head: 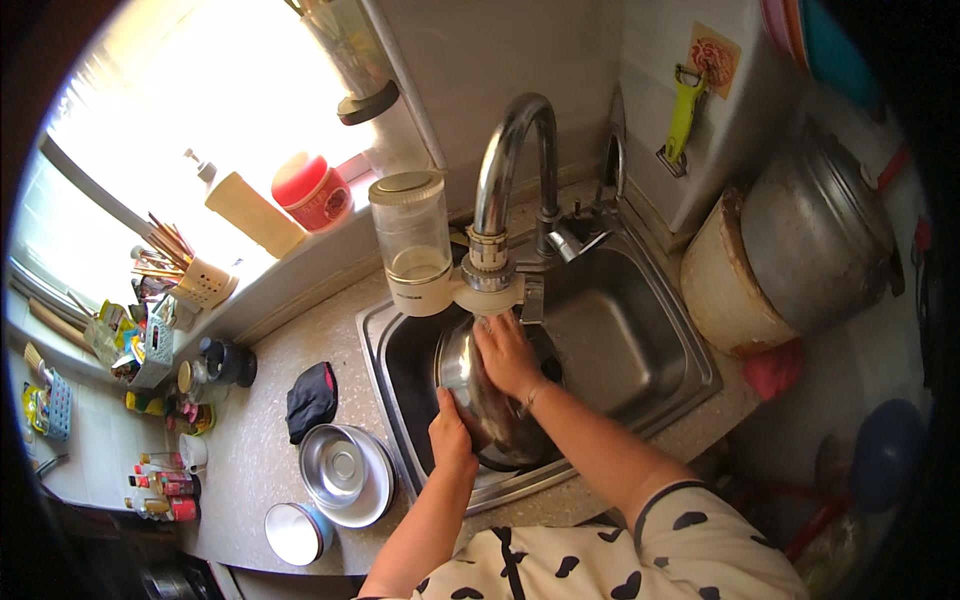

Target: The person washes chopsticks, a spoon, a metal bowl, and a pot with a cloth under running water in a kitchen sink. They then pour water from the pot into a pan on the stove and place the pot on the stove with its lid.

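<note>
A shiny stainless-steel pot (491,420) is tilted on its side in the left basin of the double sink (626,337). My left hand (452,439) grips its near left edge, thumb along the outside. Across the pot's upper surface lies my right hand (508,356), its fingers stretched towards the underside of the faucet filter (487,292). Whether anything is under that palm is hidden. Above both hands curves the chrome gooseneck faucet (499,161); water flow cannot be made out.
Left of the sink are stacked metal bowls (337,465), an enamel cup (294,532) and a dark cloth (312,403). Bottles (169,484) line the counter's far left. A large aluminium pot (814,232) leans at right. The filter's clear canister (411,240) juts out left of the faucet.
</note>
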A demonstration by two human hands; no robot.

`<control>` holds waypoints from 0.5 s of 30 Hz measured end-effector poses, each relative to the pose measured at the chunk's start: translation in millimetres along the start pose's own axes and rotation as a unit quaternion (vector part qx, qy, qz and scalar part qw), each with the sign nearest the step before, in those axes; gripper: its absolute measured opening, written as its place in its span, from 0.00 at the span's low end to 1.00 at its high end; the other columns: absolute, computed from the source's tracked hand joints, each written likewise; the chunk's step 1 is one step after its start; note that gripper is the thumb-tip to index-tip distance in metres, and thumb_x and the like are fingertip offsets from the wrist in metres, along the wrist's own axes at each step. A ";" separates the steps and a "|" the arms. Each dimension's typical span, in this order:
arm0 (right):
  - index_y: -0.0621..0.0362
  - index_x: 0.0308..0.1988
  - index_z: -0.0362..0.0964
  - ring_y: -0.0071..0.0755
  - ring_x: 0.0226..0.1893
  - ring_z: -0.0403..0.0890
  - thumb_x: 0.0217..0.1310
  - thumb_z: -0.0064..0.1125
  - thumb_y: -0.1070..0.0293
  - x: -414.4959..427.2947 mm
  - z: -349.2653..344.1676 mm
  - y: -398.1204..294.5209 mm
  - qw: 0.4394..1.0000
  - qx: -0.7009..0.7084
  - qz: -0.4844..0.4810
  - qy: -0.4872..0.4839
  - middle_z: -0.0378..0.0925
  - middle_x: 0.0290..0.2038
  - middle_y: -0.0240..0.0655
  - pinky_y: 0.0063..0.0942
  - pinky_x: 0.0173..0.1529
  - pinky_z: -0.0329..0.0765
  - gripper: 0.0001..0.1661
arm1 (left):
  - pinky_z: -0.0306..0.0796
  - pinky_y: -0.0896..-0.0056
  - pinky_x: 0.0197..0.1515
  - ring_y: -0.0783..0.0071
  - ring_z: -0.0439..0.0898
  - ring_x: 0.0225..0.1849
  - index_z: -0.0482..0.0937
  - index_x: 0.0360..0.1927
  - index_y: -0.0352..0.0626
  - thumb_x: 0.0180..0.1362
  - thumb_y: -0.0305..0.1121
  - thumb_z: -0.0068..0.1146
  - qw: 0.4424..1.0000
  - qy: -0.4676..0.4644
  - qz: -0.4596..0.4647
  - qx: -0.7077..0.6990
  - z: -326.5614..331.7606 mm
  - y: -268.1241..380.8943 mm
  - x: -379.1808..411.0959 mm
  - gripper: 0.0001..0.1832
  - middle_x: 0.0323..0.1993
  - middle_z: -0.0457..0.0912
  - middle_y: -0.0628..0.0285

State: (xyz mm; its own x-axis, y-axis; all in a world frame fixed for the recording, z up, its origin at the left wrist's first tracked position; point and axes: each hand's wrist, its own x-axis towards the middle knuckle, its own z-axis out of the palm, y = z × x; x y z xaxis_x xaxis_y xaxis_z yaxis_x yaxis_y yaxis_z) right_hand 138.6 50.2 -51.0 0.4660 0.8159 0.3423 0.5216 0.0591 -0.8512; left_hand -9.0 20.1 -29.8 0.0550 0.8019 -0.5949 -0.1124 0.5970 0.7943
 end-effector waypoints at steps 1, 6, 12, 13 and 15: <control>0.67 0.53 0.60 0.57 0.49 0.66 0.59 0.48 0.62 10.3 6.8 37.7 0.999 -0.006 0.053 -0.006 0.66 0.48 0.55 0.44 0.55 0.63 0.26 | 0.61 0.75 0.27 0.77 0.66 0.23 0.76 0.25 0.39 0.61 0.57 0.42 1.000 -0.002 0.000 0.009 8.9 0.6 -2.5 0.29 0.21 0.71 0.68; 0.66 0.49 0.62 0.58 0.48 0.67 0.58 0.47 0.57 -9.2 11.3 26.6 0.988 -0.054 0.146 0.020 0.67 0.46 0.56 0.43 0.53 0.65 0.26 | 0.65 0.74 0.30 0.76 0.71 0.27 0.77 0.31 0.36 0.62 0.56 0.42 0.999 -0.009 -0.028 0.018 5.1 3.5 9.3 0.29 0.26 0.75 0.65; 0.61 0.59 0.55 0.57 0.62 0.55 0.60 0.44 0.55 -28.2 2.6 -37.2 0.990 -0.097 0.081 -0.056 0.53 0.61 0.55 0.49 0.61 0.56 0.32 | 0.71 0.68 0.43 0.69 0.76 0.38 0.73 0.44 0.31 0.62 0.56 0.41 0.999 -0.016 -0.033 -0.001 7.0 11.3 10.8 0.31 0.39 0.78 0.57; 0.61 0.59 0.55 0.56 0.62 0.55 0.60 0.43 0.54 -9.0 7.6 -13.3 0.981 -0.094 0.145 -0.086 0.53 0.61 0.55 0.49 0.62 0.56 0.32 | 0.71 0.68 0.43 0.69 0.76 0.38 0.73 0.44 0.31 0.62 0.56 0.41 0.999 -0.012 -0.039 -0.004 10.4 8.9 12.1 0.31 0.39 0.78 0.57; 0.63 0.58 0.55 0.56 0.61 0.57 0.61 0.40 0.50 19.2 18.3 48.3 0.954 -0.084 0.255 -0.132 0.54 0.60 0.55 0.47 0.61 0.57 0.33 | 0.70 0.67 0.43 0.69 0.76 0.38 0.74 0.43 0.31 0.63 0.55 0.41 0.999 -0.011 -0.042 0.001 16.4 7.3 9.7 0.30 0.39 0.78 0.57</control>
State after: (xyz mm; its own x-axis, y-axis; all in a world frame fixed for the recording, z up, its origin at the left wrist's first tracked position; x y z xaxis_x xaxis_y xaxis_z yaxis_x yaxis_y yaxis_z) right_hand 159.6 79.3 -92.8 0.5049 0.8317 -0.2309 0.3920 -0.4592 -0.7971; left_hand 7.0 32.5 -27.7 0.0869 0.7493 -0.6565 -0.1035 0.6623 0.7421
